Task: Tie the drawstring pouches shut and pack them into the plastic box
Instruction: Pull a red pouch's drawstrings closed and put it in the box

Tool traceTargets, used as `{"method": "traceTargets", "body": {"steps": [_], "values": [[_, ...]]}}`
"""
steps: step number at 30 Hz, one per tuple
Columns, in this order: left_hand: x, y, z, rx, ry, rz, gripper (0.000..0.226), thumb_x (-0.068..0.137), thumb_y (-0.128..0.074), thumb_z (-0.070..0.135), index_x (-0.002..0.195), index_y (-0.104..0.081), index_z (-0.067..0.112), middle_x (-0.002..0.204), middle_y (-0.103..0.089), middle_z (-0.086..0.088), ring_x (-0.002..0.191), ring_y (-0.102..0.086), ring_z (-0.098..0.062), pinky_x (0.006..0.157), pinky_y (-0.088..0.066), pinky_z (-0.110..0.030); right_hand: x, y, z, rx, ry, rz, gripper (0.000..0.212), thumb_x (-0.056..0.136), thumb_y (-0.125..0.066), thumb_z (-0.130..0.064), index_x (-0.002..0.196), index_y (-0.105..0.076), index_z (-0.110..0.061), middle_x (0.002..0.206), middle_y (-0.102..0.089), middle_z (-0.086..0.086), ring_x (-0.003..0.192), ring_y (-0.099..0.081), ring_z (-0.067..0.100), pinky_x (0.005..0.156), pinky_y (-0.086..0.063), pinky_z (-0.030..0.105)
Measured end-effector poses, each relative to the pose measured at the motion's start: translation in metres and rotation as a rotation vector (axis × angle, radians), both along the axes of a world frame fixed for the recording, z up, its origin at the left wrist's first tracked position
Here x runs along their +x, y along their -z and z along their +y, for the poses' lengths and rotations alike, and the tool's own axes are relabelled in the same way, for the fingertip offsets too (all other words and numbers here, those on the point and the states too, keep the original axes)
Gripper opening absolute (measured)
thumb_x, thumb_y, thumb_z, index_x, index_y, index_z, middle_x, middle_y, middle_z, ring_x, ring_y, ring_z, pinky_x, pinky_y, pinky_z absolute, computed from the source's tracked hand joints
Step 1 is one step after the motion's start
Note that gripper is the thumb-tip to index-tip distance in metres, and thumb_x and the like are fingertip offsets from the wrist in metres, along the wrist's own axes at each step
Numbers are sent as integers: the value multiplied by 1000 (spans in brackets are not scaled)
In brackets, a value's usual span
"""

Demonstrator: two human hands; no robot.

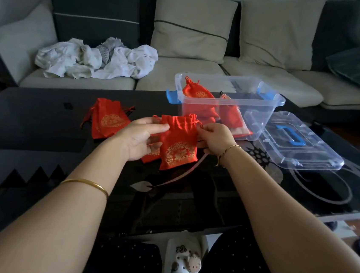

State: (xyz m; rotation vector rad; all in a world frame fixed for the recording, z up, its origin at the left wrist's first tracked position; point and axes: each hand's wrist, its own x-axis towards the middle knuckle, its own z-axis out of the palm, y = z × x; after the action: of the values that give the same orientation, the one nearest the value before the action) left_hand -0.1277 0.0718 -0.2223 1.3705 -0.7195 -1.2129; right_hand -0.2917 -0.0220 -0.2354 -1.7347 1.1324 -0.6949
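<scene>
Red drawstring pouch (pixel 179 145) with a gold round emblem, held just above a dark glass table (pixel 43 122), between the person's two bare hands. The left hand (pixel 143 137) grips the pouch's upper left side, fingers reaching across the gathered neck. The right hand (pixel 215 138) has curled fingers pinching the drawstring (pixel 199 123) at the right of the neck. The neck is puckered, but no knot can be made out.

A second pouch (pixel 150 155) lies partly under the held one. A small pile of pouches (pixel 109 120) sits to the left. Behind, the clear plastic box (pixel 265 94) stands open with tied pouches (pixel 197 96) inside, its lid (pixel 306 154) lying to the right.

Likely risks: pulling harder on one side could slide the thin cord out of the fingers or bunch the neck unevenly. A slack knot could loosen once packed. The pouch underneath could catch and be dragged along.
</scene>
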Motion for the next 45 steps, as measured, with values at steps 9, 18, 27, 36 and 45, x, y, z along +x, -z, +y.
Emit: {"method": "traceTargets", "body": {"steps": [9, 18, 27, 36, 45], "values": [[6, -8, 0, -84, -250, 137, 10, 90, -61, 20, 86, -70, 18, 79, -66, 4, 72, -59, -8, 56, -46, -19, -6, -2, -2, -136, 30, 2, 27, 94, -53, -14, 67, -57, -13, 64, -60, 0, 51, -57, 10, 45, -45, 11], [14, -13, -2, -99, -428, 56, 10, 90, -61, 11, 80, -59, 14, 73, -60, 0, 59, -54, -6, 48, -43, -16, -10, -1, -9, -241, 164, 48, 12, 89, -51, -1, 98, -58, -3, 72, -69, 10, 61, -67, 20, 63, -57, 31], [28, -7, 4, 1, -389, -770, 19, 92, -52, 25, 81, -52, 10, 70, -53, -2, 58, -47, -16, 57, -42, -31, -12, -8, -7, -182, 166, 26, 26, 94, -51, -21, 73, -61, -9, 65, -60, 4, 60, -58, 20, 62, -53, 33], [26, -13, 8, 158, -348, 117, 32, 92, -55, 29, 63, -53, 17, 44, -48, 6, 33, -35, -5, 38, -27, -17, -8, -16, -9, 800, 290, -568, 41, 93, -51, -34, 54, -57, -23, 46, -38, -10, 48, -35, 4, 56, -30, 17], [22, -23, 5, -70, -508, 513, 39, 95, -43, 24, 57, -41, 21, 40, -37, 9, 31, -26, -5, 38, -23, -15, -12, -20, -9, 811, 562, -757, 36, 92, -49, -23, 56, -53, -19, 30, -35, -7, 44, -32, 4, 51, -29, 15]]}}
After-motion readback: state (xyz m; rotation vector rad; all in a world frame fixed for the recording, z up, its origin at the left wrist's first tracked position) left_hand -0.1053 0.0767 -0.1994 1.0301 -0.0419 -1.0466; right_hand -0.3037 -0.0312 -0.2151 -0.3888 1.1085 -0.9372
